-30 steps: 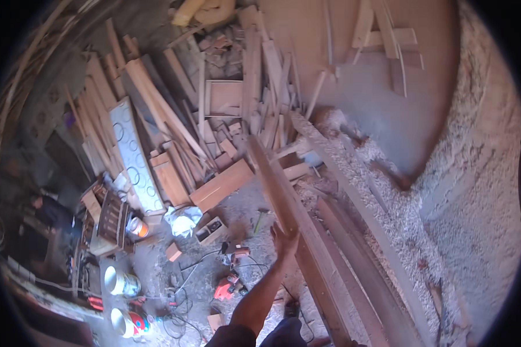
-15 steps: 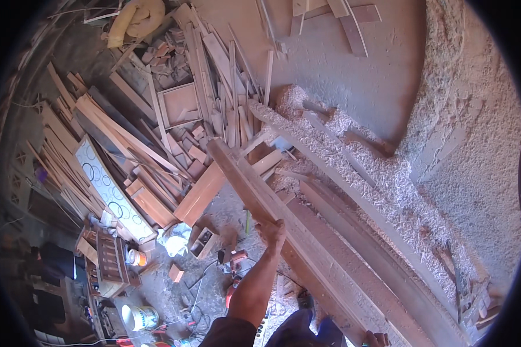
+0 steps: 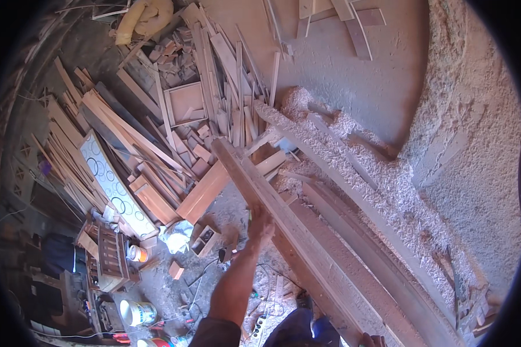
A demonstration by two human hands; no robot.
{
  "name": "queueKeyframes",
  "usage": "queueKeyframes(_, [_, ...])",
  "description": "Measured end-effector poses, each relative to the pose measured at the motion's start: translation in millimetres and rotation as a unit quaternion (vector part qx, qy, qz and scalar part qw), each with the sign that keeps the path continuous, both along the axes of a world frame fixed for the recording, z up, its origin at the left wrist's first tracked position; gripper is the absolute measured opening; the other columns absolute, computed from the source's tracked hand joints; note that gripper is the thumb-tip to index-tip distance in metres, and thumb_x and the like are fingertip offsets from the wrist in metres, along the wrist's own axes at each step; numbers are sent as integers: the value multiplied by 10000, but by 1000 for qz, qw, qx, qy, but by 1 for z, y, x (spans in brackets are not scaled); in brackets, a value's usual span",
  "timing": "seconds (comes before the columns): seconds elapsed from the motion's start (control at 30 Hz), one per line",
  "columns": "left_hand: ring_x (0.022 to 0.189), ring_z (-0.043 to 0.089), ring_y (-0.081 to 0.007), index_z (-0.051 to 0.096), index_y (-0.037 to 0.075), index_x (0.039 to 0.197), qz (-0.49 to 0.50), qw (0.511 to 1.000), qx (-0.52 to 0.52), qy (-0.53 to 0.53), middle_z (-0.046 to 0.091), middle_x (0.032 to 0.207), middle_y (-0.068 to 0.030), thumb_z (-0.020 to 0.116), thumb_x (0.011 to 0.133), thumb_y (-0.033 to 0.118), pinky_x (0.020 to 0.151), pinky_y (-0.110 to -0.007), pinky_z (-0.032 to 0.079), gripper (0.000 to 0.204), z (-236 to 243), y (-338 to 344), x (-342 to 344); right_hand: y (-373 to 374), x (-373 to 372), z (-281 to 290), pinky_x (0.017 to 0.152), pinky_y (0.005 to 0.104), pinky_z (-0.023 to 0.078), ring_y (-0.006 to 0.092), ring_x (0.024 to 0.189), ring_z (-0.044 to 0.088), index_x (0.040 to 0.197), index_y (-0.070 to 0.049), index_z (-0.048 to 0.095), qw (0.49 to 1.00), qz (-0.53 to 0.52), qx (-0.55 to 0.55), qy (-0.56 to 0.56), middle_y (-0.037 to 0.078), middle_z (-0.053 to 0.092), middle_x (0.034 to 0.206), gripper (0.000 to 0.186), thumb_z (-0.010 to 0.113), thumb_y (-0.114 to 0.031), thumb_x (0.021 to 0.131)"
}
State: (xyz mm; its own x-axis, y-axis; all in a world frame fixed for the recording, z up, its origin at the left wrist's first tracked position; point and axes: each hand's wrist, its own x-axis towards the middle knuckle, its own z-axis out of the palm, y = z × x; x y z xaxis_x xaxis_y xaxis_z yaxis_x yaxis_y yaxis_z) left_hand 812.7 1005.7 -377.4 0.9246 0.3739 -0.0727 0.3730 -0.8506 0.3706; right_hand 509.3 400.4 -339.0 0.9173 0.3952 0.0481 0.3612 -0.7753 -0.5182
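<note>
A long, thick wooden beam slants from the middle of the view down to the lower right. Against its left side, partway along, is my left hand. That hand is blurred and shaded, so how its fingers lie is unclear. At the bottom edge, my right hand is closed over the near part of the beam, only partly in view. More heavy timbers lie parallel on the beam's right, dusted with shavings.
Wood shavings are heaped along the right wall. Offcuts and boards crowd the far side. On the left stand a patterned panel, a slatted wooden piece and a white bucket. Cables trail over the floor.
My left hand has slid a little up and left along the beam's side. My right hand stays at the near part. The view has shifted slightly.
</note>
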Motion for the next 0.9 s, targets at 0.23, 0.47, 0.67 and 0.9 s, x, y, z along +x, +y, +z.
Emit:
queueKeyframes(0.23, [1466,210,-404,156,-74,1512,-122,974,104,159,155,1587,-248,699,799,567,1138,-598,282,1102,83,-26,19,2,4,24,696,411,531,286,909,613,1216,-113,677,999,-11,-4,31,50,692,989,478,705,-101,739])
queueKeyframes(0.47, [1473,169,-420,147,-121,1499,-141,966,137,170,145,1567,-299,739,717,654,1125,-625,277,1250,97,-21,24,66,115,-30,688,439,547,361,878,633,1328,-8,571,959,-148,215,107,176,673,1005,540,720,-213,851])
queueKeyframes(0.67, [1441,225,-460,277,-130,1455,-156,956,171,179,227,1523,-337,765,654,692,1059,-703,304,1247,95,-20,33,328,372,52,843,390,516,229,937,639,1243,3,547,905,-49,280,316,162,641,1182,556,311,-465,1058])
queueKeyframes(0.9, [1377,335,-484,369,-138,1405,-142,961,182,151,349,1451,-352,781,628,682,964,-726,386,1203,95,-3,17,641,546,25,693,373,512,221,732,643,888,-14,681,792,57,450,409,111,647,716,451,583,-452,933])
